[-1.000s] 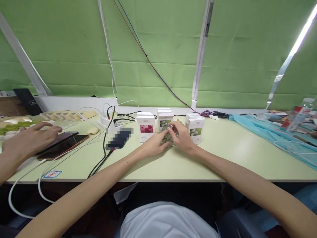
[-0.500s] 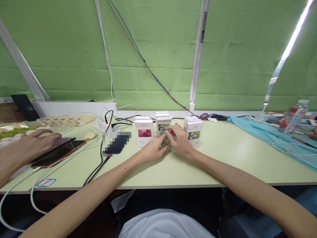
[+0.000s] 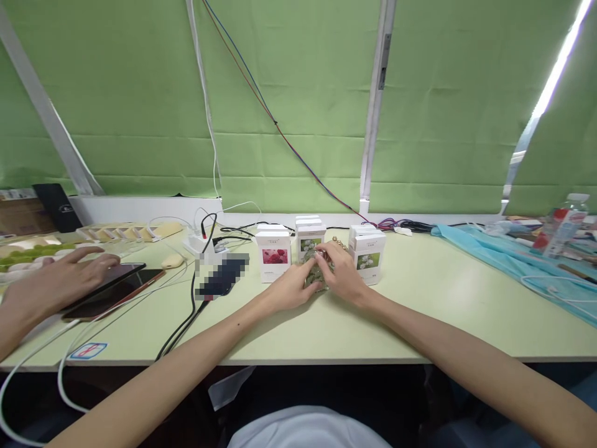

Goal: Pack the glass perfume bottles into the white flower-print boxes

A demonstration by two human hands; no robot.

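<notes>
My left hand (image 3: 293,287) and my right hand (image 3: 342,272) meet at a small shiny, glassy object (image 3: 315,278) with gold parts, low over the table. Fingers of both hands are closed round it and hide much of it. Right behind stands a white box with a white-flower picture (image 3: 310,244). To the left is a white box with a red-flower picture (image 3: 274,256), and to the right another white-flower box (image 3: 369,259). Further white boxes stand behind these.
Another person's hand (image 3: 69,274) is over a dark tablet (image 3: 105,281) at the left. A phone (image 3: 224,275), cables and a power strip (image 3: 204,247) lie left of centre. Blue cloth (image 3: 494,255) and a bottle (image 3: 566,224) are at the right.
The view has tilted slightly, so the scene sits a little lower. My hands remain together at the glassy object, with only slight finger movement.
</notes>
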